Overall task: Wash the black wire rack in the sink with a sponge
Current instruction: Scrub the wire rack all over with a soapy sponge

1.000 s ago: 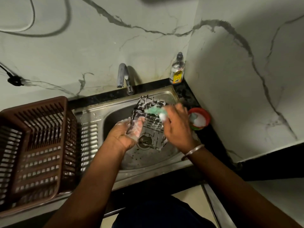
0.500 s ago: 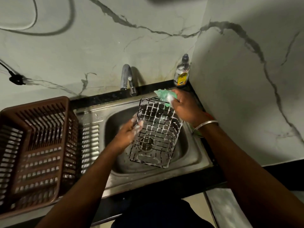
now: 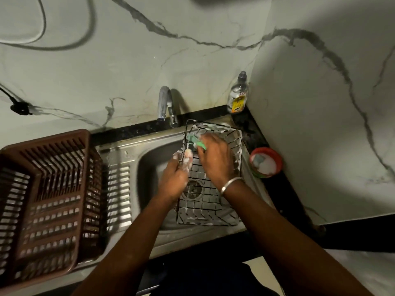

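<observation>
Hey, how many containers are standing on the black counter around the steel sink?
2. A clear plastic bottle with a yellow label stands in the back corner; a round red tub of white paste sits right of the sink. Others may be hidden.

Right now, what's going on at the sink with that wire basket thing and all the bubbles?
A person is washing a black wire rack over the steel sink. The left hand, covered in soap, grips the rack's left edge and holds it up. The right hand holds a green sponge and presses it on the wires near the far left corner. White suds cover the rack. No water can be seen running from the tap. A red soap bowl sits on the counter to the right.
</observation>
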